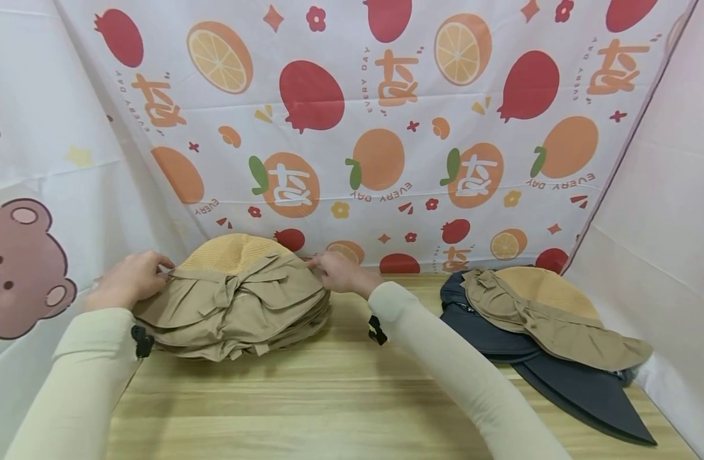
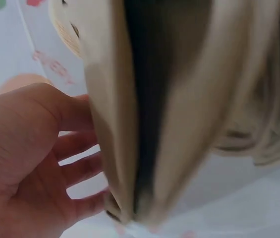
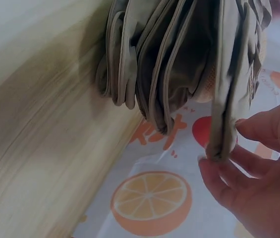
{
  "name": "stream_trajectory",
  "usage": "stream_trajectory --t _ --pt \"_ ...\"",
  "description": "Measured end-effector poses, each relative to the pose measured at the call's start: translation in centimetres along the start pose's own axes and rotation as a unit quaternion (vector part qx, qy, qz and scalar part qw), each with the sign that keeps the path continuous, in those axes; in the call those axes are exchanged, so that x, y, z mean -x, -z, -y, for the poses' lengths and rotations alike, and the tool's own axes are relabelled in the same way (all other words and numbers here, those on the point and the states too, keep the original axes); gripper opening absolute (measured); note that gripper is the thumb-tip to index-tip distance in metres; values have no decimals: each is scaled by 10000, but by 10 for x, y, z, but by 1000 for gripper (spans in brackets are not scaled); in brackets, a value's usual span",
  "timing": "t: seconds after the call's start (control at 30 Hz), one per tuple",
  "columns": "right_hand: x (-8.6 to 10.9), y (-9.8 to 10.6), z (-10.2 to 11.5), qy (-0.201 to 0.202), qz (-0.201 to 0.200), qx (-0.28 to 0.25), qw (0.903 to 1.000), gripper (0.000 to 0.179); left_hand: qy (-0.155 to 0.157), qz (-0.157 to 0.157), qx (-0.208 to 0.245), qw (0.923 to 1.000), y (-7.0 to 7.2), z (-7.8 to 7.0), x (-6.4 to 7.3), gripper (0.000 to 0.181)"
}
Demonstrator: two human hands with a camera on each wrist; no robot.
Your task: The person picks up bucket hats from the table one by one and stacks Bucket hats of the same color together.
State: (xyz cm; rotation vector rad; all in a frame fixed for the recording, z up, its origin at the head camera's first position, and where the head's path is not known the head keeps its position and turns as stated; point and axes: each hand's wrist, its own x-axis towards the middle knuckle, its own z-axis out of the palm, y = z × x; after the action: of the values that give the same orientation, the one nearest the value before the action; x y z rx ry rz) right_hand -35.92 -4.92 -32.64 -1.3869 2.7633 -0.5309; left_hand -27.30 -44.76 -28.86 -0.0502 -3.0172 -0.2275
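A stack of tan sun hats [image 1: 294,326] stands at the left of the table. The top sun hat [image 1: 234,255] has a yellow straw crown and a bow on its pleated fabric brim. My left hand [image 1: 128,278] holds this hat's brim at the left; in the left wrist view the thumb [image 2: 75,113] and fingers meet the fabric edge, some fingertips hidden. On the opposite side my right hand [image 1: 343,271] pinches the brim edge [image 3: 221,134] between thumb and fingers. Below it, in the right wrist view, several more brims [image 3: 154,94] hang in layers.
At the right of the wooden table [image 1: 329,409] lies another tan sun hat [image 1: 559,306] with a straw crown, on top of dark navy hats [image 1: 582,390] with wide brims. A fruit-print cloth [image 1: 381,211] hangs behind; white cloth walls flank both sides.
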Motion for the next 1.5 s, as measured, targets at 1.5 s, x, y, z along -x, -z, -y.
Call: stream_trajectory --t 1.5 --pt "-4 -45 33 -114 572 1439 9879 47 255 965 -101 9950 -48 -93 -34 63"
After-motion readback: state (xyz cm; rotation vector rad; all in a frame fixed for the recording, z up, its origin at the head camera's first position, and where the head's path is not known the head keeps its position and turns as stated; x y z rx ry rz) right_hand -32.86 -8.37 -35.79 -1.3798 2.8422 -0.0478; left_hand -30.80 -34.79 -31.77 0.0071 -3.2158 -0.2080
